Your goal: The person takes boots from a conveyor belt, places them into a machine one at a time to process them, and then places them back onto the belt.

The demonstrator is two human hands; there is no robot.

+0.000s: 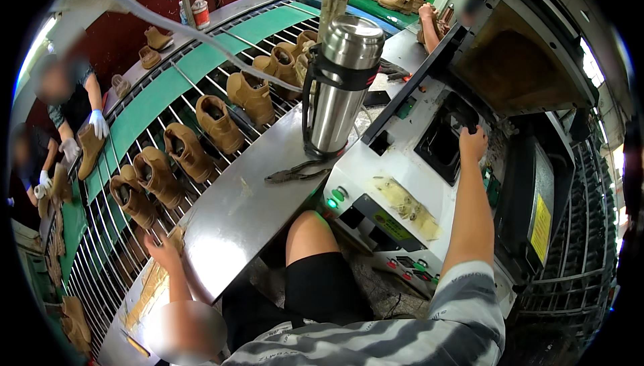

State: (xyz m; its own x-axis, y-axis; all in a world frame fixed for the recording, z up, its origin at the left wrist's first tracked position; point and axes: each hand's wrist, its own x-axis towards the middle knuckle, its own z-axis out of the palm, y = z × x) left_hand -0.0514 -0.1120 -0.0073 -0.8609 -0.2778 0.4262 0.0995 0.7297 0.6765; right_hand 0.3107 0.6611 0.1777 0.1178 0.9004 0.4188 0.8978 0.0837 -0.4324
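Observation:
At the edge of the metal rack, my left hand [164, 253] is raised with its fingers apart and nothing visible in it. Closest to it are tan ankle-high shoes [157, 177], standing in a row on the bars. My right arm reaches out to a white machine [355, 178] on the right. There my right hand [473, 143] curls its fingers on a dark part [461, 115] at the rim of a black recess [439, 143]. What exactly the fingers grip is too dark to make out. The machine's hinged lid [520, 57] stands raised.
A steel flask [345, 91] and pliers [295, 172] stand and lie on the metal table [235, 215]. A cutter [136, 344] lies near the front left. Across the rack, gloved co-workers handle shoes [90, 148]. Another person's arm [429, 30] shows behind the machine.

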